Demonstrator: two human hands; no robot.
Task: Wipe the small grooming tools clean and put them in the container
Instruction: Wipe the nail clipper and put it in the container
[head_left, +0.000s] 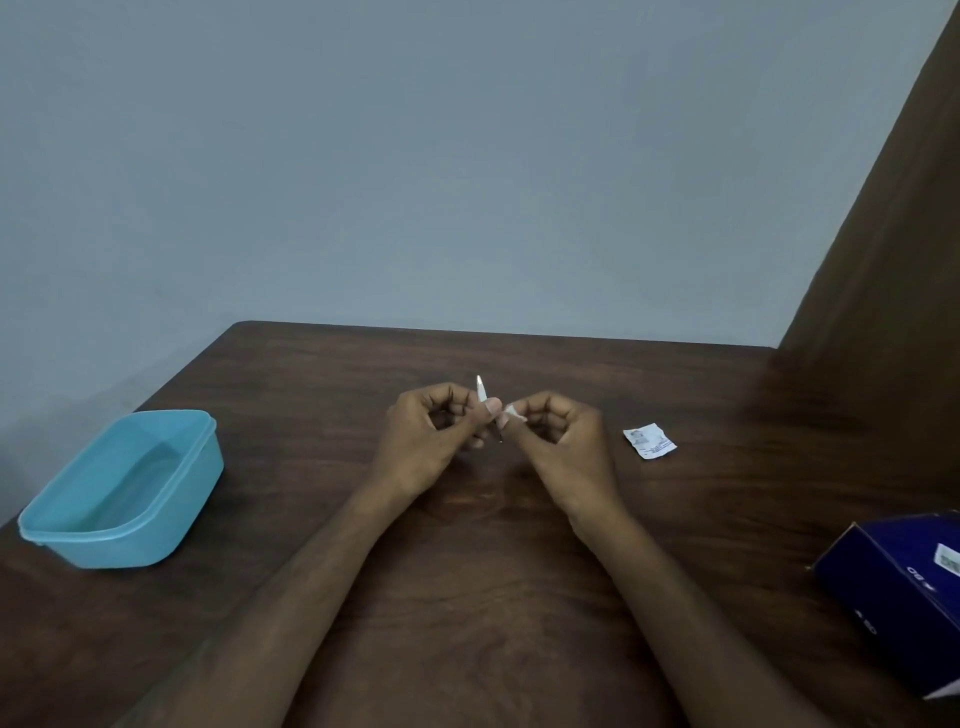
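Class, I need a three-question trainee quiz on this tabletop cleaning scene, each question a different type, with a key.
1. True or false: the light blue plastic container lies by the person's right hand.
2. Which hand holds the thin silver metal tool?
3. The small white torn sachet lies: A) in the container B) on the dark wooden table C) on the dark blue cardboard box.

Key: 1 false; 2 left hand; 3 B.

A small torn white sachet lies on the dark wooden table, a blue box nearer right.
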